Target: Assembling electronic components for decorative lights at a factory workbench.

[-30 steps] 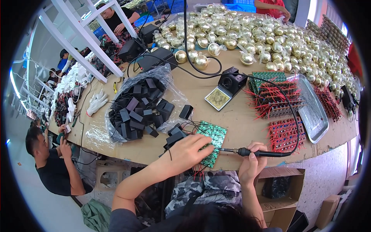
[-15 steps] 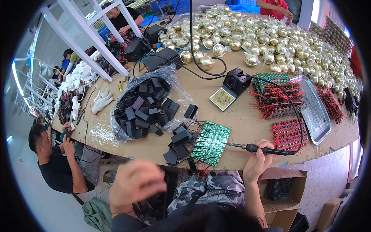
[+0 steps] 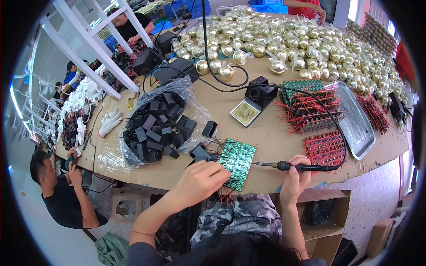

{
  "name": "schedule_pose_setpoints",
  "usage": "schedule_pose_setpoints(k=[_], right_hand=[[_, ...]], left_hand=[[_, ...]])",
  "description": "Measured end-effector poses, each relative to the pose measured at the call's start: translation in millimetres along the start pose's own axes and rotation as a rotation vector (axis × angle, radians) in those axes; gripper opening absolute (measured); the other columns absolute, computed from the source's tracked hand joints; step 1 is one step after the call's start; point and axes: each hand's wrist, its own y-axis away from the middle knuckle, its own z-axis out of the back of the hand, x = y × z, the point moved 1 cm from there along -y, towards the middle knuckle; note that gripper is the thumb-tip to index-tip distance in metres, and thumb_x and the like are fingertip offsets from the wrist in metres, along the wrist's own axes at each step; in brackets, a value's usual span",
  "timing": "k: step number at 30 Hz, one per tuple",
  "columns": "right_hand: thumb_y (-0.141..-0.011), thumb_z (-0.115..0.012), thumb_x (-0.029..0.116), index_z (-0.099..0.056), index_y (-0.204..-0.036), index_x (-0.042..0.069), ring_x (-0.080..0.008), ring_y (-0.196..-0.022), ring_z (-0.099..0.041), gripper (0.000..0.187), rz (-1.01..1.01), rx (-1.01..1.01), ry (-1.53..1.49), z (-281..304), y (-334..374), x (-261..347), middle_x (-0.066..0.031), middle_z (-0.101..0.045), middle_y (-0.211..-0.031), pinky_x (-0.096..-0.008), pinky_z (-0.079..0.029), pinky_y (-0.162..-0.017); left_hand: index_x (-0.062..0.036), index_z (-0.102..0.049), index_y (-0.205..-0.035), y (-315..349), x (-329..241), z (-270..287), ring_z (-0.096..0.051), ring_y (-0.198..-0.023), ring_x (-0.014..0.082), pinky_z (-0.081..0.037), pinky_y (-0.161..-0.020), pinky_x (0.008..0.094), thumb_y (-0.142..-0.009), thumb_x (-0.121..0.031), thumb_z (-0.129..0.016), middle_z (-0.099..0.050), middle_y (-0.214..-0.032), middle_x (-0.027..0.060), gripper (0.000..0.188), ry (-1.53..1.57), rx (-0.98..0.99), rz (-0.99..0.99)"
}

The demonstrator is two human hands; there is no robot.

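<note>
My right hand (image 3: 294, 182) is wrapped round the black handle of a soldering iron (image 3: 317, 168); the iron's tip points left, close to the right edge of a green circuit board panel (image 3: 240, 162). The panel lies near the table's front edge, with black and red wires along its left and lower sides. Over its lower left part is my left hand (image 3: 199, 181), fingers pinched together; what they hold, if anything, is too small to make out. Small black boxes (image 3: 201, 153), wired to the panel, lie beside it, partly covered by that hand.
A plastic bag of black boxes (image 3: 153, 128) lies left, near a white glove (image 3: 110, 123). Behind the panel stands a soldering stand with sponge (image 3: 245, 112). Red-wired boards (image 3: 325, 153) and a metal tray (image 3: 355, 128) are right; golden balls (image 3: 284, 44) cover the back. Co-workers sit left.
My left hand has come up from below the table edge onto the panel's lower left, its fingers closing. The right hand still grips the iron. The whole view has shifted slightly.
</note>
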Motion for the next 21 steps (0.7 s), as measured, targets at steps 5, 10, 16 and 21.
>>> schedule_pose_setpoints(k=[5, 10, 16, 21], right_hand=[[-0.085, -0.059, 0.010, -0.050, -0.095, 0.003, -0.0149, -0.085, -0.046, 0.015, -0.040, 0.040, 0.067, -3.6, 3.2, 4.7, -0.0083, -0.048, -0.096, -0.0263, -0.040, -0.076], [-0.083, -0.056, -0.001, -0.052, -0.096, 0.001, -0.0164, -0.088, -0.051, 0.014, -0.031, 0.117, 0.047, -0.3, 4.8, 1.9, -0.0105, -0.052, -0.097, -0.0280, -0.043, -0.080], [-0.081, -0.058, 0.001, -0.052, -0.093, 0.001, -0.0166, -0.086, -0.051, 0.013, -0.008, 0.140, 0.071, -1.3, 8.5, 2.5, -0.0110, -0.052, -0.094, -0.0285, -0.043, -0.077], [-0.080, -0.058, 0.000, -0.052, -0.092, 0.002, -0.0168, -0.084, -0.051, 0.013, -0.007, 0.142, 0.084, -1.5, 9.9, 4.0, -0.0111, -0.052, -0.093, -0.0288, -0.044, -0.077]], left_hand=[[-0.0075, -0.065, -0.088, -5.7, 5.8, -25.1, -0.061, -0.073, 0.0221, -0.050, -0.065, 0.0343, -0.077, -0.008, -0.070, -0.059, -0.080, 0.0032, 0.012, -0.044, 0.038, -0.002], [-0.0081, -0.065, -0.087, -9.9, 5.9, -30.8, -0.061, -0.071, 0.0212, -0.049, -0.060, 0.0340, -0.077, -0.009, -0.069, -0.055, -0.076, 0.0026, 0.011, -0.040, 0.021, 0.055], [-0.0089, -0.064, -0.087, -9.4, 7.9, -37.4, -0.060, -0.068, 0.0194, -0.048, -0.057, 0.0327, -0.076, -0.009, -0.069, -0.053, -0.074, 0.0024, 0.012, -0.098, 0.043, 0.016], [-0.0090, -0.063, -0.087, -8.2, 7.0, -36.6, -0.059, -0.067, 0.0190, -0.048, -0.056, 0.0325, -0.076, -0.010, -0.069, -0.053, -0.074, 0.0019, 0.013, -0.105, 0.068, 0.043]])
